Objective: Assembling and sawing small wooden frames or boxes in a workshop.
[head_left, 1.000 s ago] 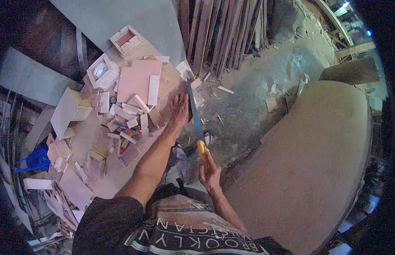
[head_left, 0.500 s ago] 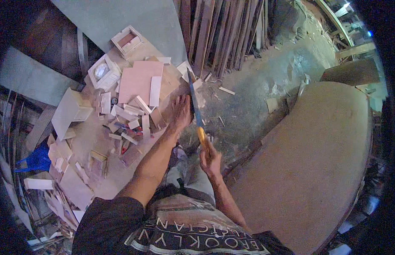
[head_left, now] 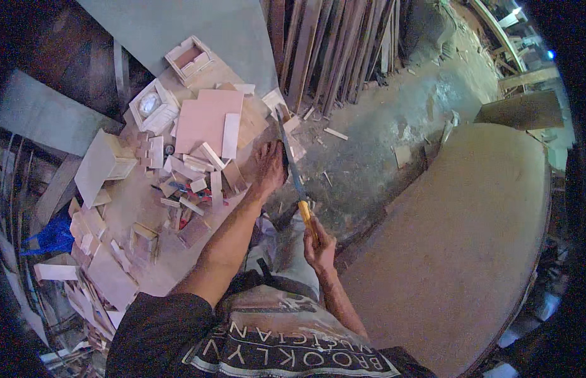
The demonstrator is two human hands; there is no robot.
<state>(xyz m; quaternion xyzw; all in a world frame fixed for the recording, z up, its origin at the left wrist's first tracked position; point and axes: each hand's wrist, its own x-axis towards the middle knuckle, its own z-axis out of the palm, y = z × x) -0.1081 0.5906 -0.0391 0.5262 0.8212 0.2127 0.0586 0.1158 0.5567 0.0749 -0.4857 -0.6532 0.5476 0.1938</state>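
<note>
Right hand [head_left: 319, 246]: closed round the yellow handle [head_left: 305, 213] of the saw [head_left: 293, 165]; grip fully wrapped, as far as I can see.
Saw: runs forward from the right hand, its blade just right of the left hand [head_left: 271, 167], tip beyond that hand's fingers.
Left hand: palm down at the right edge of the bench [head_left: 135, 205], fingers forward and partly spread; I cannot tell whether it grips anything beneath.
Teeth: contact with wood, I cannot tell from my view.
Panel [head_left: 204, 120]: pink, beyond and left of the left hand, a pale strip [head_left: 230, 135] lying along its right side.
Offcuts [head_left: 198, 184]: loosely heaped left of the left hand.
Box [head_left: 189, 61]: pale, well beyond the left hand.
Cloth [head_left: 53, 236]: blue, far left of the left hand.
Planks [head_left: 334, 50]: leaning together, well beyond both hands.
Board [head_left: 456, 239]: large, brown, curved at its far end, right of the right hand.
Floor [head_left: 375, 142]: ahead and right of the right hand, strewn with scraps.
</note>
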